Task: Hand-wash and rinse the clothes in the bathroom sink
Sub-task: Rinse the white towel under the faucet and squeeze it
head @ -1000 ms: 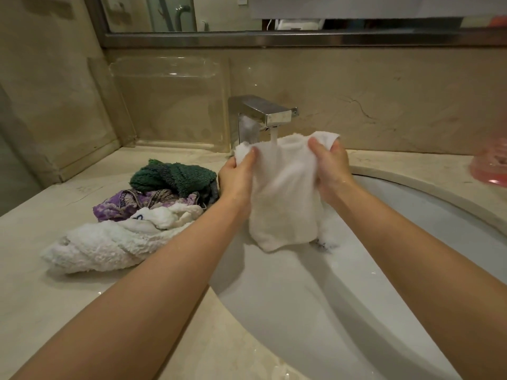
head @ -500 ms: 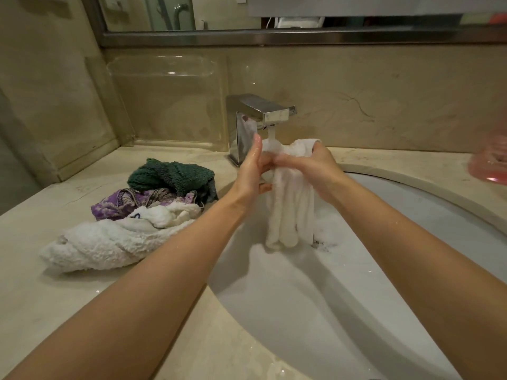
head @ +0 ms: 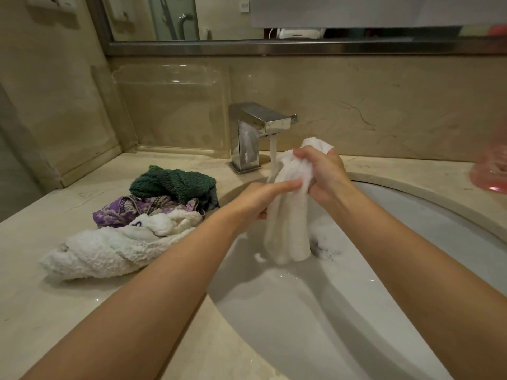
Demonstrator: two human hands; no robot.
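One white cloth (head: 288, 215) hangs bunched under the running tap (head: 263, 124), over the sink (head: 411, 242). Right hand (head: 323, 174) grips its top; left hand (head: 260, 198) wraps the middle, squeezing. Left of the tap on the worktop (head: 41, 297), a pile (head: 142, 215) of green, purple and white pieces seemingly awaits washing, so much remains
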